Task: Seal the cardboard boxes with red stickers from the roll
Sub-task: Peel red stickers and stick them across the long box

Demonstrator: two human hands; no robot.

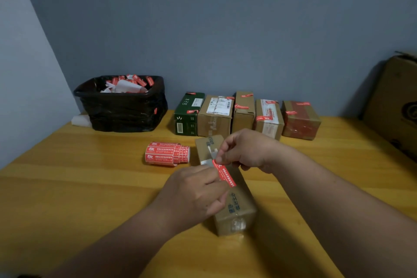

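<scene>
We see a long, narrow cardboard box (233,204) lying on the yellow wooden bench (67,187), its plain brown top crossed by glossy clear tape and printed with dark characters, its near end wrapped in shiny tape. Across its top, at a slant, runs a red sticker (224,174), a slim strip with white lettering. Our right hand (246,151) pinches the sticker's far end between thumb and forefinger, the other fingers curled in, so its grip is closed on the strip. Our left hand (194,194) lies against the box's left side with fingers bent toward the sticker's lower part; we cannot tell whether its grip has hold of the strip or only presses there. Just left of the box, the sticker roll (167,153) lies on its side, a fat cylinder of red labels on white backing. Along the blue-grey wall stand five sealed boxes in a row: a dark green box (188,115), then four brown cardboard boxes (259,115), each bearing red stickers over its edges. At the far left, a square bin (121,108) lined with a crinkled black plastic bag holds white backing paper and red scraps. A large corrugated carton (397,101) leans at the right edge.
</scene>
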